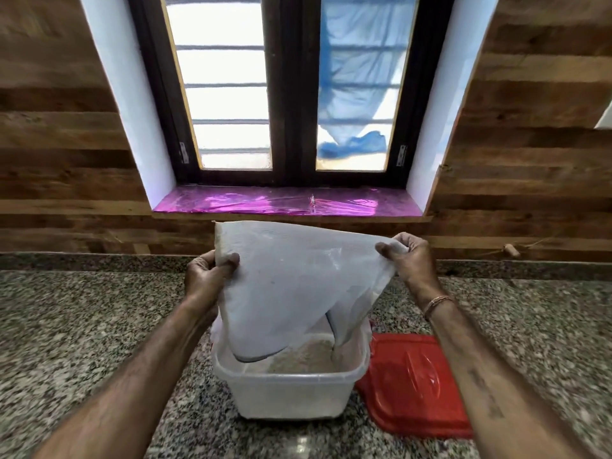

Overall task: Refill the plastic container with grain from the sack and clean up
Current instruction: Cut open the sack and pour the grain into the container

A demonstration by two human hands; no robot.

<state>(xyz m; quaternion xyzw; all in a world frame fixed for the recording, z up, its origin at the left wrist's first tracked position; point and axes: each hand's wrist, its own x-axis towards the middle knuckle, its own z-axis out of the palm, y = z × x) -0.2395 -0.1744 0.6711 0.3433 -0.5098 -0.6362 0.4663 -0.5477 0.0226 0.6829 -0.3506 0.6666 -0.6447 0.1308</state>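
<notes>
A white woven sack (291, 283) hangs upside down over a translucent white plastic container (288, 392) on the granite counter. The sack's open mouth dips inside the container, where pale grain (304, 354) lies heaped. My left hand (207, 276) grips the sack's upper left corner. My right hand (409, 260) pinches its upper right corner. Both hands hold the sack up at about the same height, a little above the counter's back edge.
A red lid (414, 385) lies flat on the speckled granite counter (99, 326), touching the container's right side. Behind the counter stands a wood-panelled wall with a window and a purple foil-covered sill (284, 203). A small wooden peg (511, 250) sits at the back right.
</notes>
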